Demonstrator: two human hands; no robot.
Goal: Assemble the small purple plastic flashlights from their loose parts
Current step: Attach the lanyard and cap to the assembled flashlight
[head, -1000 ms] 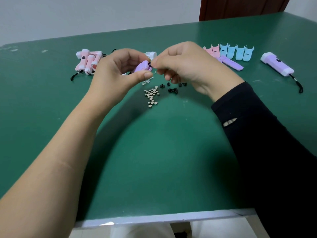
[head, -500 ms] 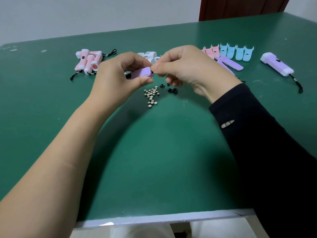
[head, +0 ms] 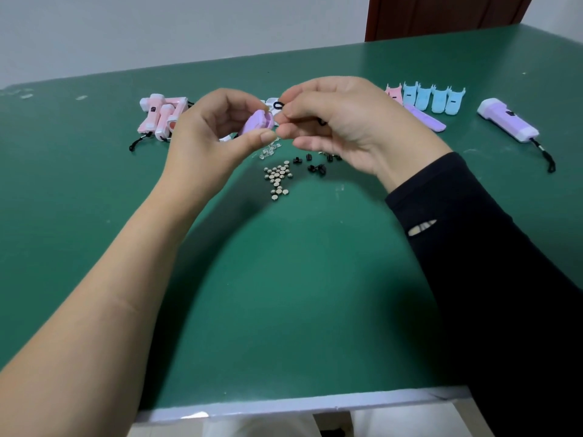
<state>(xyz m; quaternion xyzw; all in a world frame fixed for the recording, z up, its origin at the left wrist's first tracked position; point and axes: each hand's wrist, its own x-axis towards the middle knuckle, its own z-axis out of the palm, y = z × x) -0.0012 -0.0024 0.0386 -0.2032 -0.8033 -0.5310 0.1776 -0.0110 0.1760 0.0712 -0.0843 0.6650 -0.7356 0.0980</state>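
Observation:
My left hand (head: 217, 134) pinches a purple flashlight shell half (head: 256, 123) above the table, its open end turned to the right. My right hand (head: 344, 121) holds a thin black cord (head: 278, 105) between thumb and forefinger, right at the shell's end. A finished purple flashlight (head: 508, 124) with a black strap lies at the far right. One loose purple shell half (head: 426, 121) rests behind my right hand.
On the green table (head: 284, 294) lie a cluster of small button cells (head: 277, 178), several black switch pieces (head: 315, 167), clear LEDs (head: 268, 151), pink flashlights (head: 161, 116) at back left, and blue shell halves (head: 435, 97) with a pink one (head: 393, 93) at back right.
My left hand has turned the purple shell from lying flat to tilted, end toward me. The right hand's fingertips rose slightly, and a black cord loop now shows at them.

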